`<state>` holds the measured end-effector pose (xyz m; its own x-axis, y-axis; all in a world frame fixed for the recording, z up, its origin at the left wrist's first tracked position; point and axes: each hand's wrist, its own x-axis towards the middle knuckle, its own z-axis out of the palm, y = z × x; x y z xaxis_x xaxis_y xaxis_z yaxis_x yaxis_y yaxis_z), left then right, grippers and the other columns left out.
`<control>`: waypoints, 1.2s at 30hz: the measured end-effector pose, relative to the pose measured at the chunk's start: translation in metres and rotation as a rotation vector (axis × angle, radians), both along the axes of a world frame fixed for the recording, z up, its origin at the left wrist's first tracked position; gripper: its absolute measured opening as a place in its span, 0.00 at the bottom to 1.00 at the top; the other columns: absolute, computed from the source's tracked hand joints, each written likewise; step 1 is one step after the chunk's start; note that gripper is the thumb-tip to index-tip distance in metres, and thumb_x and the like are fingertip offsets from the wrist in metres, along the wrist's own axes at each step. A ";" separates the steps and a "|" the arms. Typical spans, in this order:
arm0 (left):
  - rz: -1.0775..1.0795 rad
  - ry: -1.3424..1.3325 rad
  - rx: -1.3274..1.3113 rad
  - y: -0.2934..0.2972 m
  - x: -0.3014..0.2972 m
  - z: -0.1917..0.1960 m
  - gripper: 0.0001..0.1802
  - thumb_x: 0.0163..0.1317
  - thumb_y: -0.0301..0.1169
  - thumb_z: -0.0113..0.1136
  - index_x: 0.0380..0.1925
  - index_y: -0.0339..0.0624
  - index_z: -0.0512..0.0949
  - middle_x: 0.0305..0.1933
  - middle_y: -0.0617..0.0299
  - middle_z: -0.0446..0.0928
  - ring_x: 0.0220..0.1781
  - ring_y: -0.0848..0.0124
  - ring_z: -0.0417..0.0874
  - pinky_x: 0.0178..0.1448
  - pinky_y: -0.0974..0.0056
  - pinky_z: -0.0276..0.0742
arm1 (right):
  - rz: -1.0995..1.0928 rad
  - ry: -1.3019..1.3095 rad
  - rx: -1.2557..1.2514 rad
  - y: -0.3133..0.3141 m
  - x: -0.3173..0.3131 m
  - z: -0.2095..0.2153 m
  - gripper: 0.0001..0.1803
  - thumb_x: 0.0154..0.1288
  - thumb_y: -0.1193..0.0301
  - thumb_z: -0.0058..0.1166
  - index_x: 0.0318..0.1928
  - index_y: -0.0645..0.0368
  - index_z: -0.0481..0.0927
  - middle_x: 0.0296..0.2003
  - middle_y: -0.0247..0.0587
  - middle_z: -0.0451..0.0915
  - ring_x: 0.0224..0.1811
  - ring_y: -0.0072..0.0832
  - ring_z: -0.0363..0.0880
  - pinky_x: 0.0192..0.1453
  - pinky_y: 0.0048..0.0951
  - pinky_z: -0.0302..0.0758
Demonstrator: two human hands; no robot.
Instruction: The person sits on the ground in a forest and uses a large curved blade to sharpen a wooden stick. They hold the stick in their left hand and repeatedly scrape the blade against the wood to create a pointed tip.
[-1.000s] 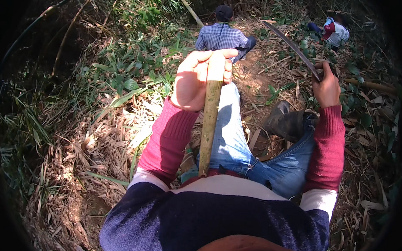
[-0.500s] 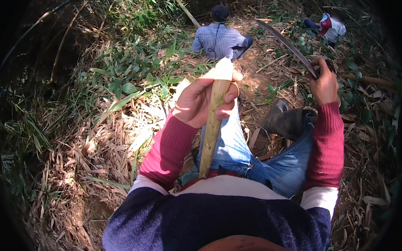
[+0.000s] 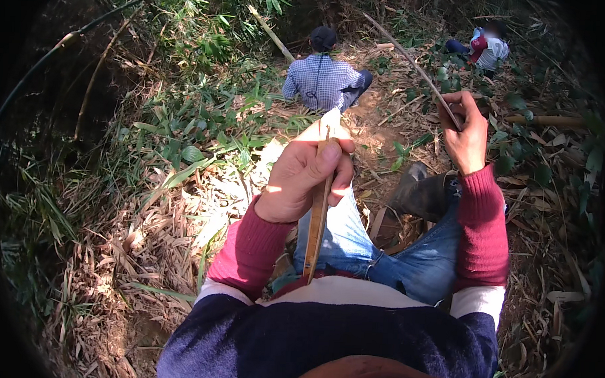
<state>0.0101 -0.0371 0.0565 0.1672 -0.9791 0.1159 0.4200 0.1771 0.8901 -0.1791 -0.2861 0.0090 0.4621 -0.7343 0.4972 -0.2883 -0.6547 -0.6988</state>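
Left hand (image 3: 306,179) gripping bamboo strip (image 3: 316,223), strip running below fist toward lap. Right hand (image 3: 466,131) clasping long blade (image 3: 413,66), blade extending up-left beyond it.

Left hand (image 3: 303,179) grips bamboo strip (image 3: 316,223); right hand (image 3: 466,131) holds blade (image 3: 413,65).

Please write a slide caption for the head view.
Left hand grips a split bamboo stick; right hand holds a long thin blade.
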 end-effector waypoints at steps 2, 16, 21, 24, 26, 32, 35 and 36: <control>0.002 -0.032 0.008 0.001 -0.003 -0.001 0.17 0.78 0.44 0.52 0.50 0.40 0.69 0.23 0.62 0.72 0.19 0.76 0.71 0.25 0.72 0.69 | 0.100 -0.075 0.039 0.024 0.010 0.019 0.14 0.57 0.81 0.62 0.44 0.60 0.77 0.25 0.44 0.84 0.29 0.30 0.87 0.36 0.25 0.75; 0.344 -0.276 0.082 -0.022 0.076 0.007 0.17 0.78 0.44 0.52 0.49 0.40 0.72 0.30 0.64 0.76 0.25 0.75 0.77 0.32 0.70 0.76 | 0.308 -0.219 0.140 0.051 0.050 0.054 0.10 0.61 0.84 0.58 0.43 0.63 0.76 0.33 0.43 0.88 0.38 0.24 0.89 0.44 0.24 0.80; 0.147 -0.116 0.154 0.006 0.024 -0.031 0.19 0.81 0.44 0.42 0.43 0.39 0.74 0.19 0.60 0.72 0.16 0.73 0.71 0.24 0.70 0.69 | 0.463 -0.120 0.109 0.091 0.039 0.037 0.16 0.55 0.86 0.57 0.45 0.66 0.73 0.40 0.47 0.88 0.39 0.21 0.85 0.45 0.21 0.79; 0.154 -0.245 0.219 0.029 0.009 -0.058 0.23 0.81 0.47 0.41 0.42 0.39 0.76 0.22 0.61 0.75 0.18 0.74 0.74 0.24 0.69 0.68 | 0.427 -0.026 -0.254 0.114 0.040 0.025 0.21 0.48 0.77 0.69 0.44 0.63 0.77 0.34 0.46 0.85 0.35 0.38 0.86 0.42 0.31 0.80; 0.145 -0.221 0.211 0.036 -0.004 -0.062 0.23 0.78 0.49 0.46 0.40 0.40 0.77 0.23 0.64 0.75 0.20 0.75 0.75 0.26 0.70 0.68 | 0.441 -0.060 -0.266 0.121 0.039 0.025 0.22 0.46 0.70 0.72 0.42 0.63 0.80 0.31 0.45 0.81 0.33 0.43 0.82 0.38 0.37 0.78; 0.254 -0.351 0.295 0.043 -0.013 -0.072 0.26 0.76 0.55 0.45 0.44 0.41 0.75 0.23 0.64 0.74 0.20 0.75 0.72 0.27 0.71 0.67 | 0.488 -0.074 -0.246 0.127 0.040 0.023 0.20 0.46 0.71 0.71 0.40 0.65 0.79 0.28 0.46 0.79 0.30 0.45 0.80 0.34 0.38 0.76; 0.261 -0.298 0.286 0.041 -0.013 -0.075 0.26 0.77 0.54 0.45 0.44 0.40 0.76 0.23 0.64 0.74 0.19 0.75 0.72 0.26 0.71 0.66 | 0.487 -0.083 -0.250 0.128 0.042 0.020 0.19 0.46 0.71 0.70 0.39 0.65 0.78 0.27 0.46 0.78 0.29 0.45 0.80 0.34 0.38 0.76; 0.261 -0.284 0.288 0.040 -0.012 -0.076 0.26 0.77 0.54 0.45 0.44 0.40 0.76 0.23 0.64 0.74 0.19 0.75 0.71 0.26 0.71 0.66 | 0.481 -0.080 -0.252 0.127 0.042 0.019 0.19 0.46 0.71 0.70 0.39 0.65 0.78 0.27 0.46 0.78 0.29 0.45 0.79 0.33 0.38 0.76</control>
<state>-0.0020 0.0031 -0.0200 0.4123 -0.9078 -0.0770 0.1273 -0.0263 0.9915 -0.1367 -0.1588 0.0285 0.6696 -0.3031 0.6781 0.1327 -0.8494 -0.5107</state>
